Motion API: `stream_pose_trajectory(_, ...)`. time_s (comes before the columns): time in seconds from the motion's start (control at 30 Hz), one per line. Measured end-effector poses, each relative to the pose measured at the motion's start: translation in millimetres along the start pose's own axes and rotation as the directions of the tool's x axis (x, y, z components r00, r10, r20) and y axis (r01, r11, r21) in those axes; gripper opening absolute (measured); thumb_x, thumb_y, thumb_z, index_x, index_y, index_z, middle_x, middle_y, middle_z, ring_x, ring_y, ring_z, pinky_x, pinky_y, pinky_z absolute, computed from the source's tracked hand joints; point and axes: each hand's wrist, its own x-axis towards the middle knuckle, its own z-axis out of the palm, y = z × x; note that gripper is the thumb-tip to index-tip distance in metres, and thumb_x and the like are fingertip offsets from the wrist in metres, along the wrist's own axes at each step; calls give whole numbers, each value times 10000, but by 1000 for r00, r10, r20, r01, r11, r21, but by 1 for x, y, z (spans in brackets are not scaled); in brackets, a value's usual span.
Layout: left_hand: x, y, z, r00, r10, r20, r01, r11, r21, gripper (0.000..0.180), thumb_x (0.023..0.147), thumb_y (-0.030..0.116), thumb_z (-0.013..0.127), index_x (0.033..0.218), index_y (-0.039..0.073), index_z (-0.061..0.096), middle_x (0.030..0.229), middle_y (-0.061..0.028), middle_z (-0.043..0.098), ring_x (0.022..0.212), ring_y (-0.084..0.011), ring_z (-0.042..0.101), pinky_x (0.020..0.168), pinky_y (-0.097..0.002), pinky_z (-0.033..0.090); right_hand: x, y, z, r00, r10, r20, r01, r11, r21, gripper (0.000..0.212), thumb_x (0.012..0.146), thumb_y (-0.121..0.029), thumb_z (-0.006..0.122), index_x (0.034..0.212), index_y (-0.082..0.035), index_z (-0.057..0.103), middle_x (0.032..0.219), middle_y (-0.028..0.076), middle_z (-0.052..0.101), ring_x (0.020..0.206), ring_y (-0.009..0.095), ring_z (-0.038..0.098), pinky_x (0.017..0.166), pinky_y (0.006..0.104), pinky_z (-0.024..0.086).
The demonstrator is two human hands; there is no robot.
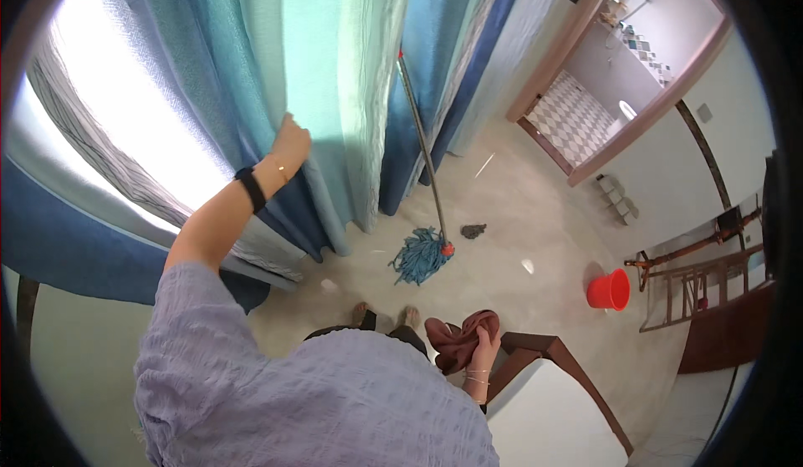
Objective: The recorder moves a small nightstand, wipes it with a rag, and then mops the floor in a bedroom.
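Note:
My left hand (pixel 291 142), on an outstretched arm with a dark wristband, is closed on the edge of a blue and teal curtain (pixel 242 74). The fabric hangs in long folds below it, and its fingertips are partly hidden. Low in front of my body, my right hand (pixel 483 351) grips a bunched brown cloth (pixel 456 343). A mop (pixel 425 136) with a metal handle leans against the curtains, its blue strands (pixel 418 256) spread on the floor.
A dark grey clump (pixel 473 231) lies beside the mop head. To the right are a red bucket (pixel 609 289), a metal ladder (pixel 698 287) and a brown-framed bed or bench corner (pixel 577 375). A doorway (pixel 585 90) opens onto a tiled bathroom at the far right.

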Motion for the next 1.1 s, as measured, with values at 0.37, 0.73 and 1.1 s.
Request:
stream_pose_trajectory(0.37,-260,-86,-15,786,-618,22,616,780,-112,132,791,94,495,782,80,626,622,-157,616,658,-318,627,681,-432,468,163,-35,73,927,84,365,17,964,-266,338,806,-80,576,1119,39,529,1049,92,578,937,184,565,844,308,459)
stream_pose_trajectory(0.73,-381,-123,4,126,-737,664,829,446,337,150,806,113,554,839,89,698,980,-140,673,905,-308,646,762,-409,526,193,-33,98,845,51,532,94,966,-243,360,820,-38,566,1166,50,511,1117,109,568,1013,215,562,889,315,449)
stream_pose_trajectory(1.1,-201,-72,-19,671,-732,116,734,678,33,558,775,140,648,1299,241,487,1445,-64,341,1387,-205,204,1100,-511,175,184,-43,92,842,128,524,62,942,-330,387,821,-40,561,1187,61,486,1112,137,566,980,232,578,864,325,479)
